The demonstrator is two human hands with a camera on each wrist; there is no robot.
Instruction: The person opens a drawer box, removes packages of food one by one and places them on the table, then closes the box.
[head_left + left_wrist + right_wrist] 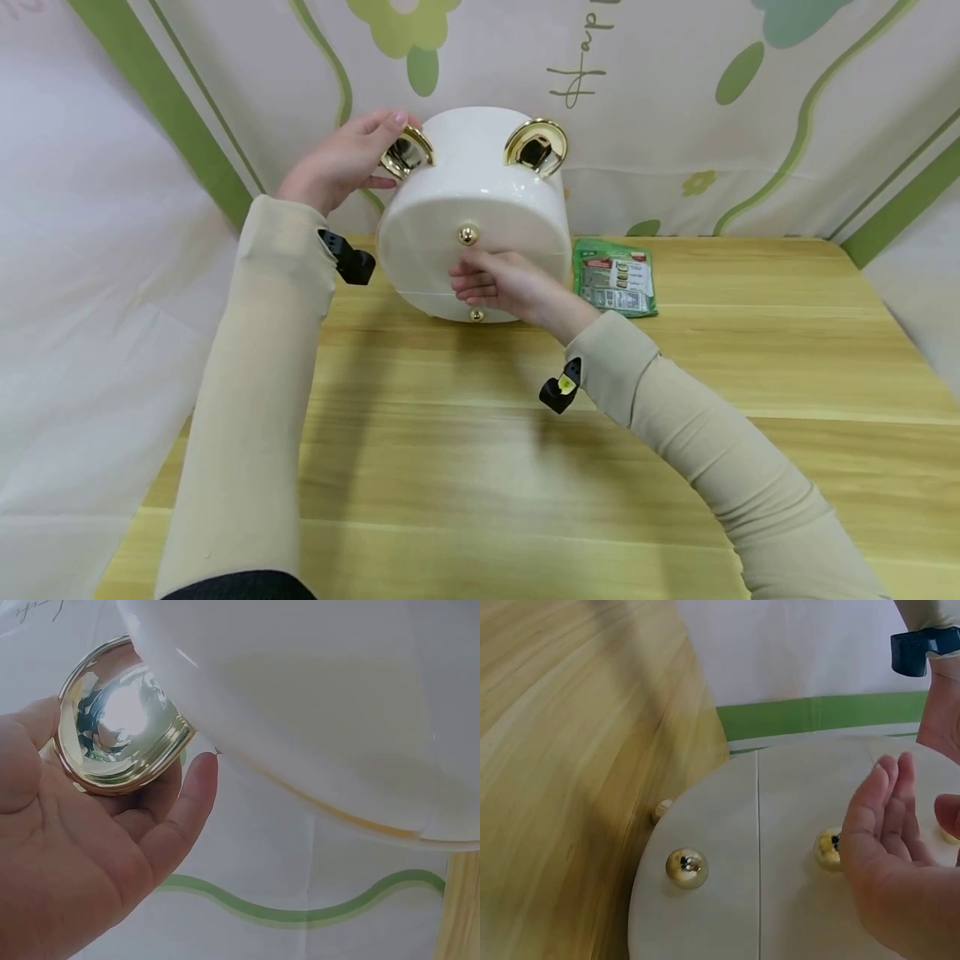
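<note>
A wooden table (750, 467) is seen set against a draped cloth backdrop (750, 125) printed with green stripes and flowers; the broad near half of the tabletop is left as free room, while the cloth closes off the far edge and both sides.

A large white round container (480, 208) is held tipped at the back of the table, its flat face with small gold knobs turned toward the wearer and its lower rim apparently resting on the wood. It appears to be tilted this way so that the face can be reached. Little clearance is left behind it, the backdrop being just beyond.

The left hand (341, 162) is placed at the upper left, where a shiny gold handle (120, 720) is cupped from behind: the fingers are gently bent around it and the thumb is laid near its rim, seemingly to steady the tilt. A matching gold handle (536, 147) on the upper right is left untouched.

The right hand (502, 283) is laid against the face, fingers nearly straight and held together, nothing gripped; the centre knob (827, 849) is just beside its fingertips, and a second knob (686, 868) sits apart near the rim.

A green packet (617, 277) lies flat just right of the container.
</note>
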